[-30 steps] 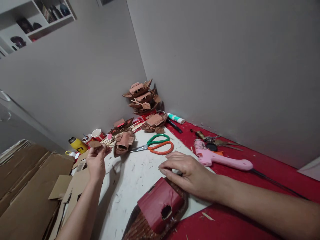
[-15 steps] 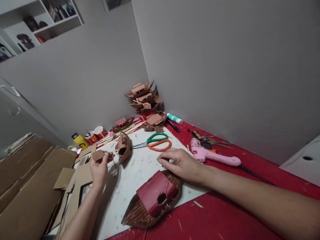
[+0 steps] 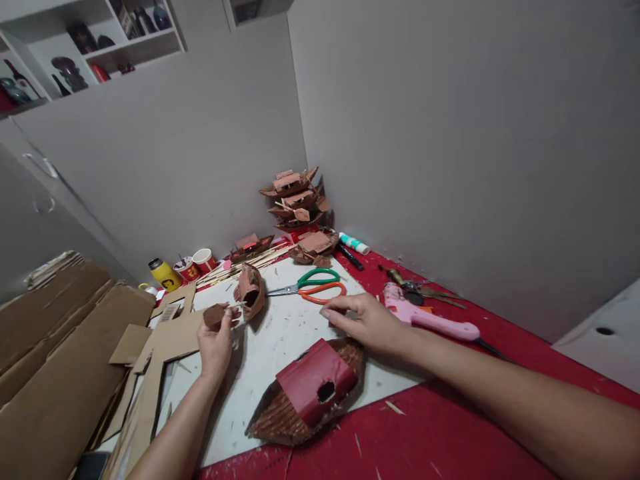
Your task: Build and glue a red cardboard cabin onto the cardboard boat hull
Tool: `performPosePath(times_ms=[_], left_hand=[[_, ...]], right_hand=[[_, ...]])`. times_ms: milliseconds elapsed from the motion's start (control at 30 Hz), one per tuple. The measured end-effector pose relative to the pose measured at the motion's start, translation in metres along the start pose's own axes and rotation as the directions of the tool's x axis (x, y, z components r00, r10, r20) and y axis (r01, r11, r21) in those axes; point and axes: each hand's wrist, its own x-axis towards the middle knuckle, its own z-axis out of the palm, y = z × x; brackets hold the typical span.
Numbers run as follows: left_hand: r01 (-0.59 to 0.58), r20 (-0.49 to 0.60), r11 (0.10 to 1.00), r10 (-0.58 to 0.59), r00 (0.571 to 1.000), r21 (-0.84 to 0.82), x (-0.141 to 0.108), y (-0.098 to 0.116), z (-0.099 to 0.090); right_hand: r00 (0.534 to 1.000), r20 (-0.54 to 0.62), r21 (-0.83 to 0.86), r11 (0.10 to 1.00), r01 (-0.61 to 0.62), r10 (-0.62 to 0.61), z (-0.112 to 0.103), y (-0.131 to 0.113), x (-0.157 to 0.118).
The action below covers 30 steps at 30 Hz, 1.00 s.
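The left hand [image 3: 216,340], its forearm slanting up from the bottom edge, pinches a brown paddle [image 3: 214,316] near the small boat [image 3: 246,283]; the right hand [image 3: 373,323] curls loosely beside the red-roofed boat [image 3: 309,385], whether gripping I cannot tell

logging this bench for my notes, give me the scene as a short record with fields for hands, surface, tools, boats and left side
left hand: holds a brown paddle-like piece
right hand: by the far end of the red-roofed boat, contact unclear
surface: white sheet over red table cover
tools: scissors with green and orange handles; pink glue gun
boats: small brown boat near scissor blades; stacked boats in the corner
left side: cardboard
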Motion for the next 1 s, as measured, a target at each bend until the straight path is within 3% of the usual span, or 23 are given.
performPosePath(times_ms=[100,300,400,533,767,867,1000], left_hand=[[-0.029,0.024,0.999,0.029,0.999,0.041,0.001,-0.002,-0.002],[-0.067,0.096,0.984,0.051,0.994,0.165,-0.002,0.008,-0.004],[-0.051,0.169,0.980,0.018,0.985,0.195,-0.005,0.015,-0.004],[0.029,0.237,0.980,-0.076,0.968,0.195,-0.008,0.016,-0.007],[0.236,0.348,0.961,-0.273,0.897,0.144,-0.009,0.021,-0.016],[0.293,0.343,0.943,-0.330,0.879,0.157,-0.007,0.025,-0.019],[0.316,0.283,0.934,-0.352,0.892,0.167,0.002,0.021,-0.013]], right_hand=[[1.000,0.001,0.031,0.999,-0.010,0.010,-0.005,-0.009,0.002],[0.995,0.048,-0.045,0.995,0.090,-0.088,-0.022,-0.036,0.010],[0.998,0.057,-0.045,0.998,0.034,-0.031,-0.031,-0.046,0.012],[0.995,0.102,-0.081,0.997,0.011,-0.003,-0.036,-0.049,0.009],[0.979,0.186,-0.136,0.985,0.104,-0.078,-0.030,-0.049,0.011],[0.974,0.205,-0.143,0.982,0.122,-0.091,-0.028,-0.049,0.019],[0.963,0.248,-0.160,0.976,0.149,-0.106,-0.021,-0.047,0.034]])
